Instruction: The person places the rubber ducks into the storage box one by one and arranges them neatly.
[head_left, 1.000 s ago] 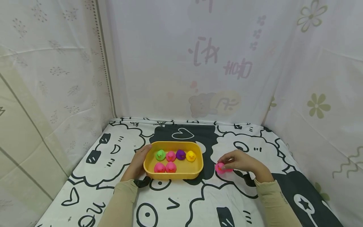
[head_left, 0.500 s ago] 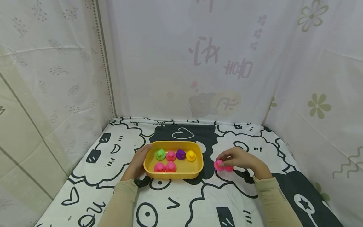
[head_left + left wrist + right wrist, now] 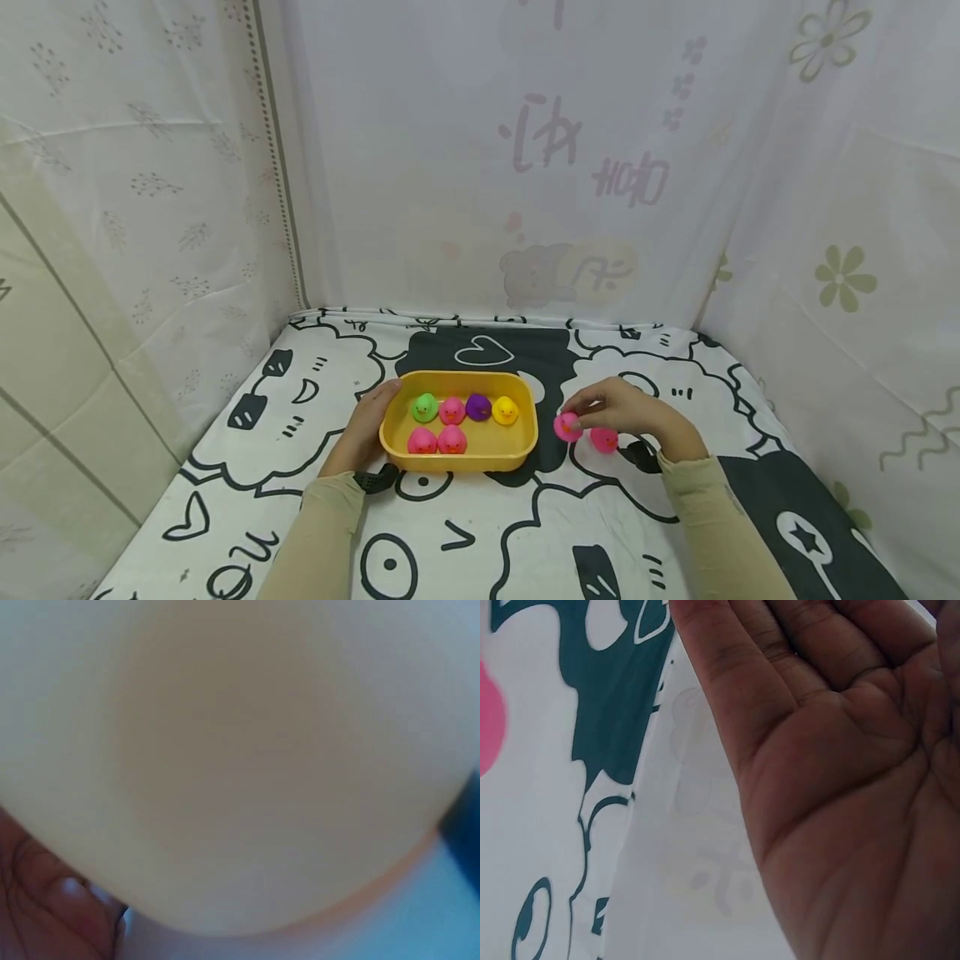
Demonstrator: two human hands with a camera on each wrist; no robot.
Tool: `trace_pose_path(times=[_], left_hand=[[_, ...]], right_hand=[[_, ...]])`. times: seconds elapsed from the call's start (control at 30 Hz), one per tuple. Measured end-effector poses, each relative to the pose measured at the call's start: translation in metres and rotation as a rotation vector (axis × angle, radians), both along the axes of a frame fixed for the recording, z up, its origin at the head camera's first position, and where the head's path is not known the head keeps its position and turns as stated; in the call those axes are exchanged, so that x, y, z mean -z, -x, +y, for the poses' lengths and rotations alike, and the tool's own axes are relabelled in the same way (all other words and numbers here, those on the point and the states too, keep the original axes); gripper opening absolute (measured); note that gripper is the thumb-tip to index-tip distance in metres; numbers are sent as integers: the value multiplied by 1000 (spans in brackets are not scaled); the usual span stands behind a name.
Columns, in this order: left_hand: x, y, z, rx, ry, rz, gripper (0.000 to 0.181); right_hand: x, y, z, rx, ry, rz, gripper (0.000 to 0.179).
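Note:
A yellow plastic tray (image 3: 491, 460) stands on the patterned cloth. My left hand (image 3: 369, 425) holds its left end, with the fingers partly hidden by the rim. Inside sit several small rubber ducks: a green duck (image 3: 424, 407), a purple duck (image 3: 478, 407), a yellow duck (image 3: 505, 411) and several pink ones. To the right of the tray, my right hand (image 3: 624, 412) pinches a pink duck (image 3: 567, 427) by thumb and fingertips. Another pink duck (image 3: 604, 439) lies on the cloth below that hand. In the left wrist view a blurred pale surface covers most of the palm.
A black and white cartoon cloth (image 3: 465, 550) covers the work surface. White patterned curtains (image 3: 420, 167) hang behind it and at both sides. A black strap (image 3: 377, 479) is on the left wrist.
My right hand has moved left toward the tray, carrying one pink duck away from the other. The left hand and the tray have stayed in place.

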State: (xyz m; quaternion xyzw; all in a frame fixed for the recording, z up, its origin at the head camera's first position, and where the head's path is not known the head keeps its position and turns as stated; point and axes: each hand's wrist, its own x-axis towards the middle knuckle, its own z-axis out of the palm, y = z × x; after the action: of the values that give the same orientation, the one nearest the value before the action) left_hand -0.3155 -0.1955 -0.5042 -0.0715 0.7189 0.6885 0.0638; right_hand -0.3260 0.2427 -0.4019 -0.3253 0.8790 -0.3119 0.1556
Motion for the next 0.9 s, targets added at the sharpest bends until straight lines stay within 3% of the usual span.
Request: trace_pose_path(times=[0.33,0.5,0.9], left_hand=[[-1,-1,0,3,-4,-2,84],[-1,-1,0,6,-9,-6,83],[0,1,0,1,15,14,82]], right_hand=[[-17,5,-26,-112,60,21,23],[-21,7,-44,-173,92,-23,25],[-5,16,-98,-229,-11,-33,24]])
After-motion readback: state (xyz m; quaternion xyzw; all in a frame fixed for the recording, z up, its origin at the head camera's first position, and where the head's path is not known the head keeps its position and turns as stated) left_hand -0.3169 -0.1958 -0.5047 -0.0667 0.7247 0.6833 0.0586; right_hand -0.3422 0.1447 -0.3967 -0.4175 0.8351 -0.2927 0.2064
